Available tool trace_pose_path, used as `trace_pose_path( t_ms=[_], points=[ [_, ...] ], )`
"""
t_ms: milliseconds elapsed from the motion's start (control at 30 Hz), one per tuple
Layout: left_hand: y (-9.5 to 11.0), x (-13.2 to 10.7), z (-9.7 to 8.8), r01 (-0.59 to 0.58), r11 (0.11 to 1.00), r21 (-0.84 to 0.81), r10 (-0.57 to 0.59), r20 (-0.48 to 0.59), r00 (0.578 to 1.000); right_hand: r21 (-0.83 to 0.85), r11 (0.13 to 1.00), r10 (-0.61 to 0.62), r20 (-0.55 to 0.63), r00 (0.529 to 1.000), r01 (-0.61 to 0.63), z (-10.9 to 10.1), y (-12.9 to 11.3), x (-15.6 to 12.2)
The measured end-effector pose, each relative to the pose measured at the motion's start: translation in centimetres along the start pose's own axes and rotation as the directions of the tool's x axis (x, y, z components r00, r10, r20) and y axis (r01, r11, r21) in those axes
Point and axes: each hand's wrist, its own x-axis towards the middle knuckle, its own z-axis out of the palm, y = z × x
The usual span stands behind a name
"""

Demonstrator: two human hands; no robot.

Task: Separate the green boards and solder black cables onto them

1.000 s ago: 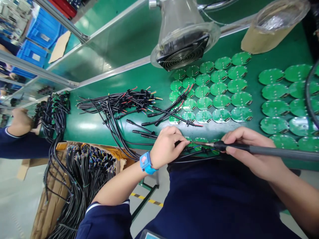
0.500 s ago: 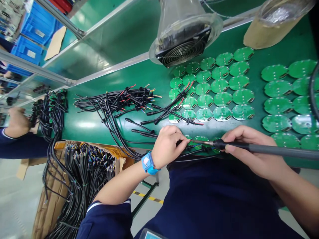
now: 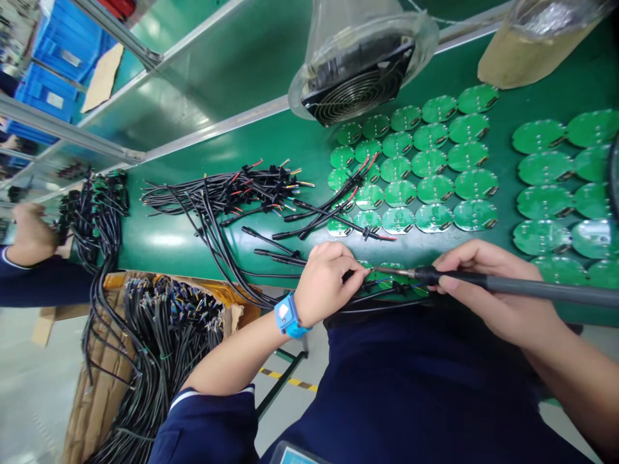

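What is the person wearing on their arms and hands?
The left hand and right hand are bare, no gloves. A bright blue wrist strap with a red patch circles the left wrist. That arm has a navy sleeve with white edging.

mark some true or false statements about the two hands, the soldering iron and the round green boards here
1. The right hand grips a grey-handled soldering iron. True.
2. The left hand lies flat and holds nothing. False: it pinches thin wires at the iron's tip, over a round green circuit board at the table's near edge.
3. A blue wristband sits on the left wrist. True.
4. The other round boards are stacked inside a box. False: those boards lie in rows on the green table; the brown cardboard box holds black cables.
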Motion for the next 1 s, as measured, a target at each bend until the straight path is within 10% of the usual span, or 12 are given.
trace_pose_path(
  t_ms=[1000],
  points=[
    [0.78, 0.89, -0.32, 0.086, 0.995, 0.052, -0.092, 0.110, 0.990, 0.003, 1.000, -0.029, 0.057, 0.998, 0.029, -0.44, 0.07, -0.13]
  ],
)
